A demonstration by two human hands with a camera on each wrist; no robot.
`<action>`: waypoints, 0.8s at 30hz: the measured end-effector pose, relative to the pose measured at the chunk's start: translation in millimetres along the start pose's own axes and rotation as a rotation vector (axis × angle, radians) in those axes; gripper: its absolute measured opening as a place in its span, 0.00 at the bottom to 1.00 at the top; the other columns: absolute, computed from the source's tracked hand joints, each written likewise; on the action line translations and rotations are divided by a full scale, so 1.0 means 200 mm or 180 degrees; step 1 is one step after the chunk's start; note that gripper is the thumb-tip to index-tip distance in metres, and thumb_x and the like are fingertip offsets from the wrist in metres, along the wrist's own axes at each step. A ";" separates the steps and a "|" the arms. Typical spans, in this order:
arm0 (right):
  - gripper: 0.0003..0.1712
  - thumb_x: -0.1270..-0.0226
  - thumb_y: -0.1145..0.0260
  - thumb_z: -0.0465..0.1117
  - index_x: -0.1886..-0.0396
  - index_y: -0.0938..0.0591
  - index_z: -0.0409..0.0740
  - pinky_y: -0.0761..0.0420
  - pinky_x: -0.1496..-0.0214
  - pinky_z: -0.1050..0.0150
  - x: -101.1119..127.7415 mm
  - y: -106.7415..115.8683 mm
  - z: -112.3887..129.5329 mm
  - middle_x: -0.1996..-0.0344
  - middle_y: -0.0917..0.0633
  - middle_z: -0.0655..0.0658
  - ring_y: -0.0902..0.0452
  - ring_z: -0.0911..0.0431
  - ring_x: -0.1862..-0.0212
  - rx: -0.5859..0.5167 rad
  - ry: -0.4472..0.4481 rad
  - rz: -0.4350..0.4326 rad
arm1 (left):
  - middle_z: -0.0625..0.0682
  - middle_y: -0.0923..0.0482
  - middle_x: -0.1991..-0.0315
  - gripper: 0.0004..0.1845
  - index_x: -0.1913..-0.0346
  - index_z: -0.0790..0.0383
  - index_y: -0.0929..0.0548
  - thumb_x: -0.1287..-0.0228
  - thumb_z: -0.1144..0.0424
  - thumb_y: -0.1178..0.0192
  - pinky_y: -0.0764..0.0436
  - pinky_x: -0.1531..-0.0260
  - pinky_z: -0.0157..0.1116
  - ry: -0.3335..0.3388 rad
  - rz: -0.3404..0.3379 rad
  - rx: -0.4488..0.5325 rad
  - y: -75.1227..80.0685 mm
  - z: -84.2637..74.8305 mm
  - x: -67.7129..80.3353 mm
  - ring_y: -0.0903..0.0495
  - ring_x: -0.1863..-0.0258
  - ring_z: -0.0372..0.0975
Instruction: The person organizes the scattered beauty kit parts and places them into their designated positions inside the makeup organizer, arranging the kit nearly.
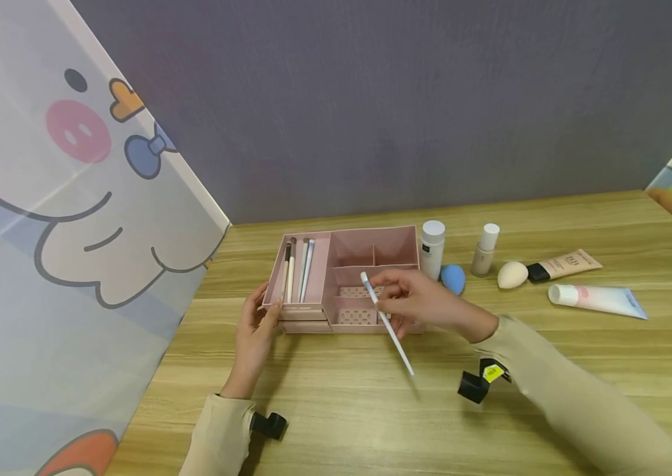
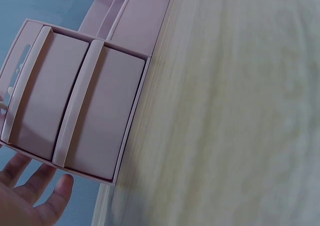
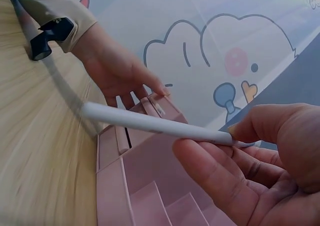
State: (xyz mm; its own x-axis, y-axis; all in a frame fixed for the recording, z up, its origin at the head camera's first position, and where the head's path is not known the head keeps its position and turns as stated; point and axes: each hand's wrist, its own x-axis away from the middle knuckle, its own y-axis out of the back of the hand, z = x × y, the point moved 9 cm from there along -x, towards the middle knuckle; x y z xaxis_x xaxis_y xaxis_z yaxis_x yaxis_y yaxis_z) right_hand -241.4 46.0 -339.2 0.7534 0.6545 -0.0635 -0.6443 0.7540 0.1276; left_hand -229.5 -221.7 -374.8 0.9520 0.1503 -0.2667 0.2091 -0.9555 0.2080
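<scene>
A pink makeup organizer (image 1: 371,233) stands on the table, with two front drawers (image 2: 102,105) in its left part. My left hand (image 1: 254,337) holds the organizer's front left corner, thumb at the top edge and fingers along the outer side. Several makeup brushes (image 1: 291,271) lie in the top left tray. My right hand (image 1: 425,301) pinches a white-handled makeup brush (image 1: 392,332) between thumb and fingers. This brush is tilted over the organizer's right front compartments, its handle end pointing toward me. In the right wrist view its handle (image 3: 145,121) crosses before the organizer.
Right of the organizer stand a white bottle (image 1: 432,251) and a foundation bottle (image 1: 484,251). Near them lie a blue makeup sponge (image 1: 453,279), a cream sponge (image 1: 513,275), a beige tube (image 1: 567,264) and a white-blue tube (image 1: 600,299). A grey panel (image 1: 395,112) rises behind the table.
</scene>
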 end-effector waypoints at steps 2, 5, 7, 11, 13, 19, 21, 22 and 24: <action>0.22 0.31 0.43 0.26 0.39 0.30 0.23 0.15 0.76 0.55 -0.01 -0.01 0.02 0.68 0.16 0.34 0.20 0.56 0.78 0.0015 0.0034 0.0011 | 0.64 0.28 0.41 0.24 0.30 0.66 0.31 0.27 0.69 0.45 0.20 0.61 0.29 -0.0008 0.0009 0.0014 0.00 0.00 0.00 0.24 0.55 0.34; 0.22 0.30 0.44 0.27 0.38 0.30 0.23 0.15 0.76 0.55 -0.04 -0.01 0.05 0.67 0.17 0.33 0.20 0.55 0.77 0.0064 0.0073 0.0014 | 0.65 0.28 0.41 0.24 0.30 0.67 0.32 0.27 0.69 0.45 0.21 0.60 0.29 -0.0027 0.0002 0.0029 0.00 0.00 0.00 0.24 0.55 0.33; 0.22 0.30 0.43 0.27 0.38 0.30 0.24 0.15 0.76 0.54 -0.06 -0.02 0.06 0.68 0.16 0.34 0.20 0.55 0.77 0.0082 0.0088 0.0006 | 0.65 0.28 0.41 0.24 0.30 0.67 0.32 0.27 0.69 0.45 0.21 0.60 0.28 -0.0025 -0.0008 0.0049 0.00 0.00 0.00 0.24 0.56 0.33; 0.21 0.30 0.42 0.27 0.39 0.29 0.25 0.15 0.75 0.51 -0.10 -0.03 0.08 0.68 0.17 0.32 0.20 0.54 0.77 0.0033 0.0094 -0.0017 | 0.66 0.29 0.40 0.24 0.30 0.68 0.32 0.26 0.70 0.46 0.21 0.60 0.28 -0.0015 -0.0019 0.0053 0.00 -0.01 0.00 0.24 0.57 0.32; 0.21 0.31 0.41 0.27 0.39 0.29 0.25 0.15 0.75 0.51 -0.13 -0.04 0.08 0.68 0.17 0.31 0.20 0.54 0.77 0.0014 0.0083 -0.0032 | 0.67 0.29 0.40 0.24 0.30 0.68 0.32 0.26 0.70 0.46 0.21 0.60 0.29 -0.0012 -0.0015 0.0056 0.00 -0.01 0.01 0.24 0.57 0.32; 0.23 0.31 0.42 0.26 0.38 0.30 0.24 0.15 0.75 0.51 -0.19 -0.04 0.10 0.69 0.17 0.30 0.20 0.55 0.78 -0.0113 0.0014 -0.0044 | 0.67 0.29 0.40 0.24 0.30 0.68 0.33 0.26 0.70 0.46 0.21 0.60 0.28 0.0006 -0.0010 0.0084 0.00 -0.01 0.00 0.24 0.57 0.32; 0.24 0.30 0.43 0.26 0.37 0.31 0.23 0.15 0.75 0.52 -0.21 -0.04 0.11 0.69 0.17 0.33 0.21 0.55 0.78 -0.0144 -0.0005 -0.0038 | 0.67 0.29 0.39 0.24 0.30 0.68 0.33 0.26 0.70 0.46 0.21 0.60 0.28 0.0017 -0.0007 0.0084 0.00 0.00 0.00 0.24 0.56 0.32; 0.24 0.30 0.43 0.26 0.36 0.31 0.23 0.15 0.75 0.54 -0.22 -0.04 0.11 0.69 0.17 0.34 0.21 0.55 0.78 -0.0146 -0.0007 -0.0043 | 0.67 0.29 0.39 0.25 0.30 0.68 0.33 0.26 0.70 0.46 0.21 0.60 0.28 0.0017 -0.0002 0.0087 0.00 0.00 0.00 0.24 0.56 0.32; 0.24 0.30 0.43 0.26 0.36 0.31 0.23 0.15 0.75 0.54 -0.23 -0.04 0.12 0.70 0.16 0.37 0.21 0.55 0.77 -0.0125 0.0017 -0.0044 | 0.67 0.30 0.39 0.25 0.30 0.68 0.33 0.26 0.69 0.46 0.21 0.60 0.28 0.0019 0.0005 0.0089 0.00 0.00 0.00 0.24 0.56 0.32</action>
State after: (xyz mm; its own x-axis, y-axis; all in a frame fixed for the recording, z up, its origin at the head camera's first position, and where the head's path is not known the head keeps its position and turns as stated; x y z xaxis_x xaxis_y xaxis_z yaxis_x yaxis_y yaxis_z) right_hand -268.1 8.8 -312.8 0.7615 0.6443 -0.0702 -0.6387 0.7644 0.0877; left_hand -229.8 -220.9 -374.8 0.9537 0.1501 -0.2606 0.2013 -0.9625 0.1821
